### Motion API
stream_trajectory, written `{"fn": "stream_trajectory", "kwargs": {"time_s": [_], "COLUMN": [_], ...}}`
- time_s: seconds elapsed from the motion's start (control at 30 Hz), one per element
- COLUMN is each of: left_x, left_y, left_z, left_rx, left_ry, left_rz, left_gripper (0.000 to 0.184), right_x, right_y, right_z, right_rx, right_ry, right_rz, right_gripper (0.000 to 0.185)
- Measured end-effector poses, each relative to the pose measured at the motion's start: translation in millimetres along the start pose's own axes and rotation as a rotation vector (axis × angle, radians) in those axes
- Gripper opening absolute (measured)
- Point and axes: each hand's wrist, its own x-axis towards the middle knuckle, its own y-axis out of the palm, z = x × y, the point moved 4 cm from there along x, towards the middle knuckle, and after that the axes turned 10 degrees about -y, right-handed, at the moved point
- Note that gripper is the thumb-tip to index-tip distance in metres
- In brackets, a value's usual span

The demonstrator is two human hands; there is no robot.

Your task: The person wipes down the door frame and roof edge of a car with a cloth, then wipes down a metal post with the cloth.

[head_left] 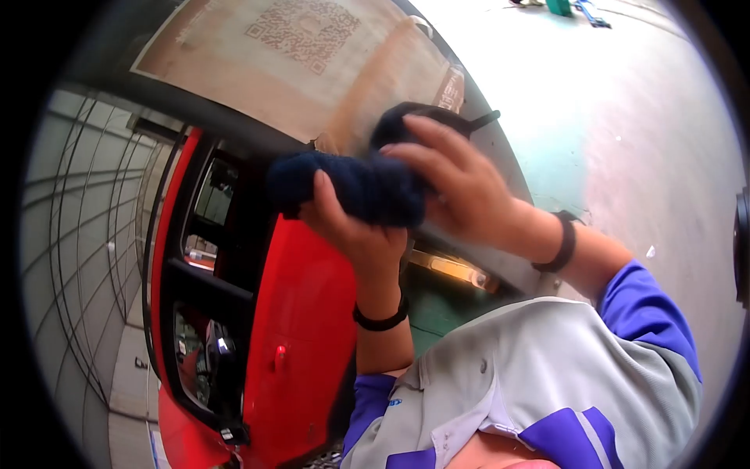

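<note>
"Finished with that dark cloth [363, 187]?"
"Can't tell; it's bunched before the shirt [547, 359], left hand [361, 241] curled round it."
"Right hand [486, 197]?"
"Half open beside it, blurred; can't tell if it grips."

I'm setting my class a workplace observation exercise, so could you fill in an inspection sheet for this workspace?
Surface: printed sheet with a QR code, lying on a dark-edged surface.
Job's things: bunched dark blue cloth; behind it, a dark object, identity unclear.
Clutter: small green and blue items far off on the floor.
Hands: left hand grips the cloth; right hand blurred beside it, contact unclear.
Cables: nothing seen for certain.
Surroundings: red vehicle, panelled wall, glowing lamp-like strip.
</note>
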Motion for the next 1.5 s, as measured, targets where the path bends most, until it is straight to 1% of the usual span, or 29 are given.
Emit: {"fn": "stream_trajectory", "kwargs": {"time_s": [0.07,0.1,0.2,0.23,0.27,0.33,0.37,0.47,0.5,0.57,0.6,0.67,0.7,0.73,0.8,0.83,0.87,0.93,0.97,1.03,1.17,1.27,1.37,1.47,1.5], "left_x": [-14.8,-22.1,-40.0,-41.8,-45.4,-58.6,-60.7,-61.7,-58.8,-48.5,-42.5,-30.0,-28.7,-27.6,-31.6,-36.6,-40.8,-51.1,-49.6,-52.1,-51.9,-54.1,-57.6,-57.5,-57.7], "left_y": [17.6,27.8,38.3,41.4,44.5,48.7,48.9,46.9,45.3,42.6,42.4,40.4,43.5,44.8,44.6,47.9,50.5,53.1,51.7,52.2,50.8,53.0,54.5,52.1,51.2], "left_z": [2.5,3.5,-12.0,-14.4,-12.8,-9.1,-11.6,-11.9,-12.9,-15.7,-16.7,-12.0,-8.2,-9.9,-15.8,-16.4,-17.4,-20.7,-25.2,-23.0,-24.3,-23.0,-20.2,-20.6,-21.7], "left_rx": [-0.054,-0.083,0.066,0.111,0.098,0.128,0.150,-0.015,-0.118,-0.331,-0.291,-0.210,-0.039,0.018,0.137,0.143,0.170,0.229,0.267,0.252,0.233,0.258,0.220,0.217,0.230], "left_ry": [-0.035,-0.045,-0.031,-0.020,-0.019,-0.071,-0.069,-0.106,-0.130,-0.175,-0.154,-0.114,-0.053,-0.036,-0.004,0.012,0.006,-0.007,-0.009,0.003,-0.002,-0.010,-0.005,-0.010,-0.018], "left_rz": [-0.096,-0.143,-0.122,-0.158,-0.165,-0.076,-0.076,-0.062,-0.099,-0.177,-0.181,-0.193,-0.224,-0.218,-0.200,-0.170,-0.144,-0.077,-0.158,-0.183,-0.207,-0.238,-0.252,-0.252,-0.257], "left_gripper": [0.083,0.082,0.086,0.083,0.082,0.092,0.090,0.088,0.086,0.082,0.081,0.079,0.072,0.069,0.064,0.058,0.057,0.055,0.043,0.043,0.042,0.043,0.043,0.040,0.040], "right_x": [-9.4,-19.2,-46.2,-53.2,-57.7,-57.8,-55.4,-48.4,-41.2,-18.8,-9.3,0.6,2.6,3.8,-6.7,-12.8,-18.4,-28.3,-31.2,-31.0,-5.2,-3.3,-15.4,0.9,4.7], "right_y": [23.5,33.7,39.2,38.8,37.1,29.6,25.7,25.7,25.3,22.6,22.0,23.3,22.8,22.2,25.4,25.6,26.6,29.4,29.2,29.2,22.9,18.9,25.2,15.6,15.8], "right_z": [-1.3,-7.1,-23.8,-27.8,-29.8,-28.8,-26.6,-21.2,-18.0,-19.3,-21.2,-35.1,-41.6,-47.0,-57.0,-59.4,-62.9,-62.4,-59.0,-57.1,-58.4,-57.3,-54.7,-45.5,-47.8], "right_rx": [0.034,0.032,-0.059,-0.042,-0.044,-0.015,-0.025,0.072,0.059,0.067,0.075,0.022,0.007,-0.006,-0.044,-0.062,-0.077,-0.108,-0.112,-0.104,-0.008,-0.102,-0.180,-0.164,-0.132], "right_ry": [-0.071,-0.036,0.069,0.114,0.124,0.152,0.146,0.065,-0.032,-0.120,-0.161,-0.139,-0.133,-0.128,-0.021,0.032,0.090,0.114,0.132,0.171,0.007,0.006,0.021,0.072,0.057], "right_rz": [-0.014,0.025,0.098,0.130,0.114,0.153,0.136,0.055,0.061,0.089,0.106,0.116,0.111,0.105,0.067,0.047,0.029,0.012,0.023,0.030,0.048,0.033,0.050,0.052,0.037], "right_gripper": [0.055,0.055,0.056,0.056,0.058,0.057,0.056,0.057,0.058,0.058,0.058,0.060,0.061,0.061,0.063,0.064,0.065,0.068,0.067,0.067,0.064,0.059,0.056,0.054,0.054]}}
